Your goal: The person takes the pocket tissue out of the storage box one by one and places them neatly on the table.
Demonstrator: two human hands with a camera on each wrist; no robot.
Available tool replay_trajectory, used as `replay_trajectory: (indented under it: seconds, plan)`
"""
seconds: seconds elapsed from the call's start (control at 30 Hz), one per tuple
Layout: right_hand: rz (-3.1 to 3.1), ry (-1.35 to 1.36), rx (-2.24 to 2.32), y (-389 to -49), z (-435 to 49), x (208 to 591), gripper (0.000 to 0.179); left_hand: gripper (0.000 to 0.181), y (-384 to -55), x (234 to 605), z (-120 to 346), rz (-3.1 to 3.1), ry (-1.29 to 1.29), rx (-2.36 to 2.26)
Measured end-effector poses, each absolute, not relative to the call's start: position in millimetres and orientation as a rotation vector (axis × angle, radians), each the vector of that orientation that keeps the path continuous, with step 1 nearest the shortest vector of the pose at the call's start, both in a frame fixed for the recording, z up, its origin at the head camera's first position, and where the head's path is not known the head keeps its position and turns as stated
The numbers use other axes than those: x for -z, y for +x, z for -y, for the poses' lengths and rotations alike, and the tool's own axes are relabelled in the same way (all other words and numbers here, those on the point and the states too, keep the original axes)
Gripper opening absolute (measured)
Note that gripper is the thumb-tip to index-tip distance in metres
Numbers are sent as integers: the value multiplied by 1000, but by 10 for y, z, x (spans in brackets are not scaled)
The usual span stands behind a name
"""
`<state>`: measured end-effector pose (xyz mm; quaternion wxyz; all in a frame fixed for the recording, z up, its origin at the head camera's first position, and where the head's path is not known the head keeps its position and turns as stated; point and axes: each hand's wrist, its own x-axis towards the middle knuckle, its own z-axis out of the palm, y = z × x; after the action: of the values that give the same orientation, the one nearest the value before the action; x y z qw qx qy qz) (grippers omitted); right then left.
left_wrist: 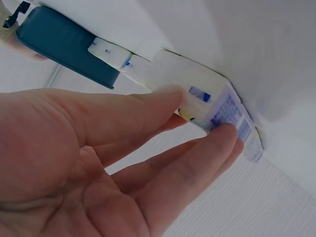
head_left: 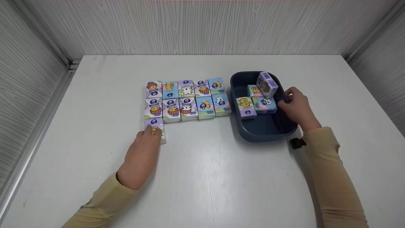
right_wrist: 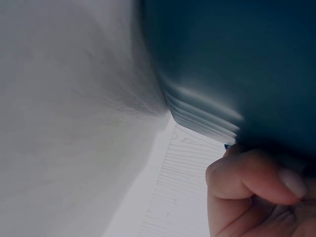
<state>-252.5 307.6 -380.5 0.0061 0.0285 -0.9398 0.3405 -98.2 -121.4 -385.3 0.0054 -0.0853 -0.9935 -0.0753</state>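
My left hand (head_left: 142, 155) pinches a small cartoon-printed tissue pack (head_left: 162, 134) between thumb and fingers. The pack lies flat on the table, touching the near left end of two rows of similar packs (head_left: 189, 109). In the left wrist view, thumb and fingertips press its sides (left_wrist: 168, 74). On the right, my right hand (head_left: 297, 107) grips the right rim of a dark blue plastic basin (head_left: 265, 136). Several tissue packs (head_left: 246, 107) are inside it, one purple pack (head_left: 267, 85) tilted up on the others. The right wrist view shows curled fingers (right_wrist: 252, 177) against the basin's wall.
The white table (head_left: 202, 183) carries the packs and the basin. The basin's left wall stands close to the right end of the rows. Wood-grained panels (head_left: 202, 28) enclose the table at the back and both sides.
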Motion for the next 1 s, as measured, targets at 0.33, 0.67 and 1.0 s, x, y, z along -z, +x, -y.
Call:
replay_trajectory:
  seconds: [0.33, 0.67, 1.0]
  plan:
    - [2952, 38, -1072, -2501, -3136, 3784, 23, 53, -1006, 3796, 1083, 3013, -318, 98]
    - [2950, 29, -1070, -2584, -3082, 3745, 23, 62, -1040, 3578, 562, 3063, -608, 167]
    - [2913, 55, -1066, -2539, -3074, 3827, 19, 54, -1541, 3338, -196, 2909, -920, 261]
